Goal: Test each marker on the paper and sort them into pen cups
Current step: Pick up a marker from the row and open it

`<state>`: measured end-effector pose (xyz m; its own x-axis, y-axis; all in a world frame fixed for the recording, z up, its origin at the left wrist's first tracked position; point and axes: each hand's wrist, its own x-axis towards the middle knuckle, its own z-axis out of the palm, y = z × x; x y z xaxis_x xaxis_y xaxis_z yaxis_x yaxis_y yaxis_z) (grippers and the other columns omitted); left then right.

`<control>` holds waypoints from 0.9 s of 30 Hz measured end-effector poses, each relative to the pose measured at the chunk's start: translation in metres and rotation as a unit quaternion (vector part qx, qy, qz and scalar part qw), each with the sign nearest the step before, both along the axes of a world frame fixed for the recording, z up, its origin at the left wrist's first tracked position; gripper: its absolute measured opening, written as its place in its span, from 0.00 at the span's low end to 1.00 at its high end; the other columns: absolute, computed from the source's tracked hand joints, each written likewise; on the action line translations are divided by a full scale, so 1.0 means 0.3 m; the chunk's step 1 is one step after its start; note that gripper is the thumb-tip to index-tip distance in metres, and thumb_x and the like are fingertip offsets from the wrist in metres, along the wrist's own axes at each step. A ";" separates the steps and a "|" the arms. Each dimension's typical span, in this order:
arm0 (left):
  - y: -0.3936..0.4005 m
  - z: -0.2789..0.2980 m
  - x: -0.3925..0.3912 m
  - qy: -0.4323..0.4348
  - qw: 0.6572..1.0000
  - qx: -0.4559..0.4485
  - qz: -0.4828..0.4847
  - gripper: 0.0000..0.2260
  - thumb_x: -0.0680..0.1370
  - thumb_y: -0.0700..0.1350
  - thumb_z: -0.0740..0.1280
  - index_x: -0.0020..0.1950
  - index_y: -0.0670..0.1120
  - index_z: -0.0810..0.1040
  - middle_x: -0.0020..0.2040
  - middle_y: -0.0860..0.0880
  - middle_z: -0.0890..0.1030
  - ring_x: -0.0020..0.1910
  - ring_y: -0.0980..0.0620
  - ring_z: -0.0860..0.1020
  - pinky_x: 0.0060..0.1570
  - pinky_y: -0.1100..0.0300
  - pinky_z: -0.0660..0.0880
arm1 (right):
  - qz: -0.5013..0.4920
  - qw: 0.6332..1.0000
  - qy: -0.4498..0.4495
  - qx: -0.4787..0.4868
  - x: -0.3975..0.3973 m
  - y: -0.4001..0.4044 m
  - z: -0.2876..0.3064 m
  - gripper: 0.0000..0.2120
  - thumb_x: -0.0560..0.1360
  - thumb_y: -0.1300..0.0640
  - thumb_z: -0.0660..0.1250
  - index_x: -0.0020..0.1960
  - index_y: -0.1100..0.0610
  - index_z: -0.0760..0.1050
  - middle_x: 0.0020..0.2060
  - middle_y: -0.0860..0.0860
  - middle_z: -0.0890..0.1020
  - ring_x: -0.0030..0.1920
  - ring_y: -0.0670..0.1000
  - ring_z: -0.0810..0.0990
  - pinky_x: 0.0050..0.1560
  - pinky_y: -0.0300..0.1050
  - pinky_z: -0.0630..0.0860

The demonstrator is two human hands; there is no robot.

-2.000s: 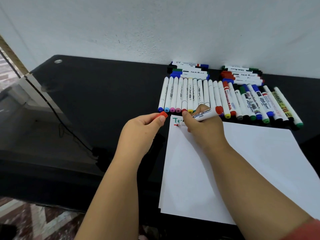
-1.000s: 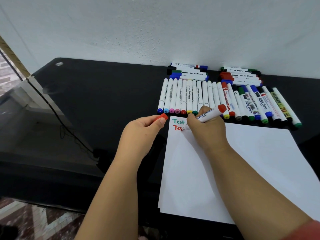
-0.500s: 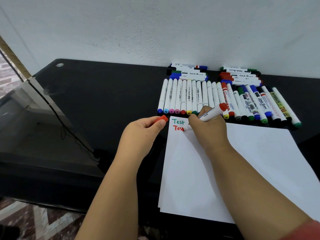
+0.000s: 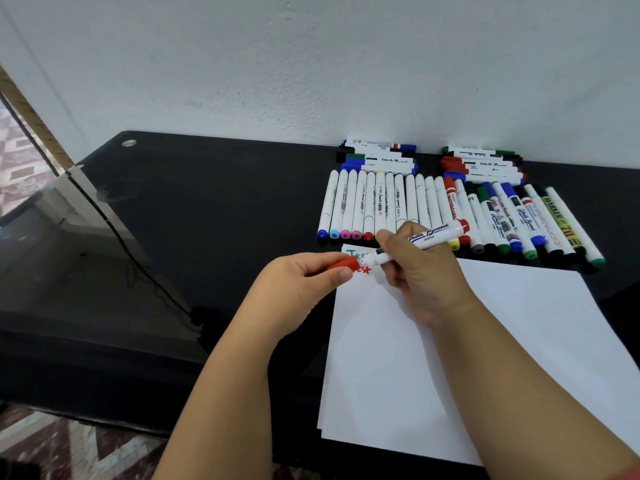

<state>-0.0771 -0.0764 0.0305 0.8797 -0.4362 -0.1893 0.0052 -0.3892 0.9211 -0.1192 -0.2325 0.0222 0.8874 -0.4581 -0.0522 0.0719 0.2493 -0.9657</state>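
My right hand (image 4: 420, 271) grips a white whiteboard marker (image 4: 429, 237) with a red end, its uncapped tip pointing left. My left hand (image 4: 298, 289) pinches the marker's red cap (image 4: 344, 264), whose mouth sits right at the tip. Both hover over the top left corner of the white paper (image 4: 485, 358), where a green "Test" and a red "Test" are partly hidden by the hands. A row of several markers (image 4: 450, 213) lies behind the paper. No pen cup is in view.
Two small stacks of whiteboard markers (image 4: 377, 157) (image 4: 481, 164) lie against the white wall. The black desk (image 4: 207, 209) runs left to a glass panel (image 4: 41, 220), with a dark cable (image 4: 131, 268) hanging beside it.
The red word has been finished on the paper. My right hand lifted the marker off the sheet and my left hand brought the red cap up to its tip.
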 end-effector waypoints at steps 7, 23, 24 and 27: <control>-0.015 -0.003 0.006 -0.028 0.999 -0.008 0.018 0.11 0.73 0.51 0.70 0.55 0.59 0.81 0.42 0.65 0.80 0.38 0.76 0.74 0.33 0.82 0.67 | 0.074 0.997 0.007 0.014 -0.010 0.007 0.020 0.12 0.67 0.57 0.70 0.33 0.57 0.68 0.21 0.48 0.73 0.21 0.43 0.67 0.23 0.32 0.62; -0.009 0.008 0.006 -0.037 0.997 -0.035 0.063 0.06 0.72 0.50 0.71 0.38 0.61 0.80 0.34 0.63 0.81 0.35 0.73 0.74 0.28 0.79 0.67 | 0.147 0.988 0.002 0.044 -0.001 -0.018 0.004 0.06 0.67 0.58 0.67 0.33 0.54 0.80 0.26 0.55 0.78 0.24 0.45 0.71 0.23 0.33 0.63; -0.009 0.009 0.003 -0.037 0.997 -0.032 0.062 0.06 0.73 0.50 0.71 0.38 0.62 0.80 0.34 0.62 0.81 0.35 0.73 0.74 0.28 0.79 0.68 | 0.151 0.987 0.003 0.048 -0.001 -0.020 0.002 0.04 0.67 0.58 0.68 0.34 0.55 0.79 0.26 0.55 0.77 0.24 0.46 0.71 0.23 0.33 0.64; -0.010 0.014 -0.001 -0.036 0.996 -0.040 0.065 0.07 0.73 0.50 0.71 0.37 0.61 0.80 0.34 0.61 0.81 0.35 0.73 0.74 0.28 0.79 0.68 | 0.161 0.986 0.001 0.052 0.001 -0.024 -0.004 0.04 0.68 0.58 0.67 0.40 0.58 0.76 0.26 0.54 0.77 0.25 0.45 0.73 0.24 0.33 0.66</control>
<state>-0.0774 -0.0794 0.0347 0.9399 -0.3288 -0.0924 -0.0168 -0.3147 0.9491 -0.1190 -0.2397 0.0210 0.9859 -0.1444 -0.0851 -0.0285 0.3559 -0.9341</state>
